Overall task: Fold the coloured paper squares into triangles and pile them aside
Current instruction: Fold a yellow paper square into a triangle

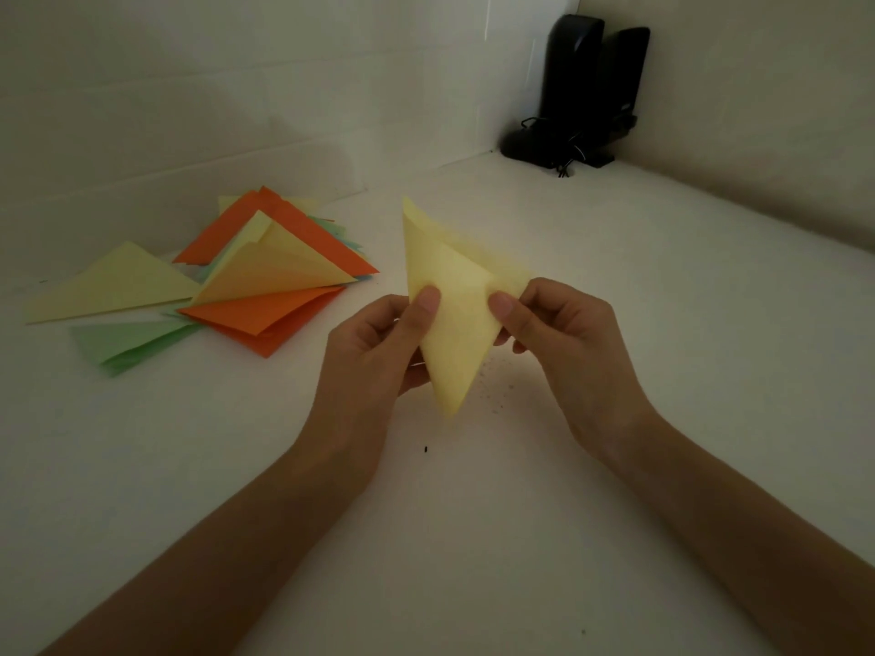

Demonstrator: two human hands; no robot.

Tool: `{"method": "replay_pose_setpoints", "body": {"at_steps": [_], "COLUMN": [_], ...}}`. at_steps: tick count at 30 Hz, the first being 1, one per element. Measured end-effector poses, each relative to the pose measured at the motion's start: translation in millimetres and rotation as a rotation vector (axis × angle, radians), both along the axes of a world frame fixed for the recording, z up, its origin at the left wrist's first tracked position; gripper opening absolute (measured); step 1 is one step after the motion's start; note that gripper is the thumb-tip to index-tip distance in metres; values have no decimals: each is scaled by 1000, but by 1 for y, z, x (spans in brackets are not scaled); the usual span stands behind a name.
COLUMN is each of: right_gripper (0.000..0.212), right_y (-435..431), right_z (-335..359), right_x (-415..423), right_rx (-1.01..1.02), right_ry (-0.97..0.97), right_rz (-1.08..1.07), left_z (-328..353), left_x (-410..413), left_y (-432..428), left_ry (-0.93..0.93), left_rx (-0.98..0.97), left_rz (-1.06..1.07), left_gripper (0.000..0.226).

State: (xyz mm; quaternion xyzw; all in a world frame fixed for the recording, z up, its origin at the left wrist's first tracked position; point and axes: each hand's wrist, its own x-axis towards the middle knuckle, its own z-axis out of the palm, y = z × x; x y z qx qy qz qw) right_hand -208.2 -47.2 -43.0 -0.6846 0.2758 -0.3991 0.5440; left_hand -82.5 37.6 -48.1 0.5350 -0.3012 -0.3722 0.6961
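Here the yellow paper [454,319] hangs pinched between left hand [379,352] and right hand [563,338]; each grip holds an edge.

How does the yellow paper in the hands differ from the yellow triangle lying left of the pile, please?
The held yellow paper is raised, pinched by the left hand and right hand, its layers gaping; the yellow triangle lies flat on the table, untouched. Both are pale yellow.

Desk corner, home or small office; which one cannot be told. White desk surface [663,286] is running up to two plain pale walls [189,87]. Pair of black desktop speakers [575,82] is standing in the corner, cables [563,151] coiling at the base. Folded coloured papers [265,281] are lying piled at left.
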Motion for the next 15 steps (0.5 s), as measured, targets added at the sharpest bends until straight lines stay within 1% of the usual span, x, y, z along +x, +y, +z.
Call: {"method": "replay_pose_setpoints", "body": {"at_steps": [2,4,8,9,10,13,15], "right_gripper": [23,23,25,24,24,17,17], "right_y": [0,3,6,7,8,14,17], "right_z": [0,0,-6,-7,-7,-4,-2], "right_x": [0,0,2,3,4,6,7], "right_rx": [0,-7,39,50,58,87,94], "right_ry": [24,39,57,64,72,71,64], "right_rz": [15,32,145,171,190,228,218], "left_z": [3,4,2,2,2,4,5], "left_x": [1,2,8,9,9,6,4], "left_y": [0,-1,-5,-5,-5,-3,-1], "left_ry": [-20,-12,-37,-84,-175,-531,-632], "left_rx": [-26,-39,3,17,27,46,48], "left_rz": [33,111,249,306,373,535,599], "left_gripper": [31,24,21,22,23,20,17]}}
